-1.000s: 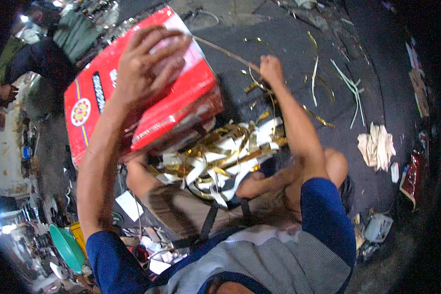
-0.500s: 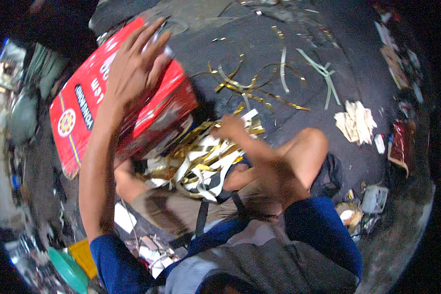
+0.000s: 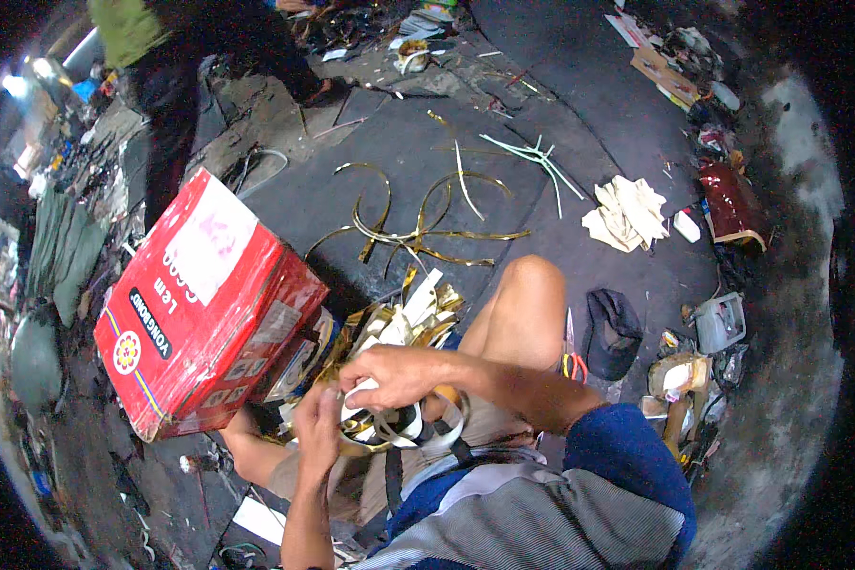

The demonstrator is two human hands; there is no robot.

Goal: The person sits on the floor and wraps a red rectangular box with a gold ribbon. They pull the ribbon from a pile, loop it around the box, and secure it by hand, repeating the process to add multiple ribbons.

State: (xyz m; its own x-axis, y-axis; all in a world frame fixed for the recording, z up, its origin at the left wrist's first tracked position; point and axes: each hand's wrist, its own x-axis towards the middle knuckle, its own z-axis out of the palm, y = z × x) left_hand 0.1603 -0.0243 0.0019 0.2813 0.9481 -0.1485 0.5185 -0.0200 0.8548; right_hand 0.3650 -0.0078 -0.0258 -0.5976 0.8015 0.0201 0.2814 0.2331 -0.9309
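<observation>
Seated on the ground beside a red cardboard box (image 3: 204, 304), the person appears to be gathering gold-and-white strips (image 3: 389, 423) in the lap, left hand (image 3: 318, 427) and right hand (image 3: 394, 372) both clenched around the curled bundle, which next needs firm bunching so no loops spring loose.

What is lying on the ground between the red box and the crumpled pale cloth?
In the head view, curled gold strips lie on the dark floor between the red box and the pale cloth.
</observation>
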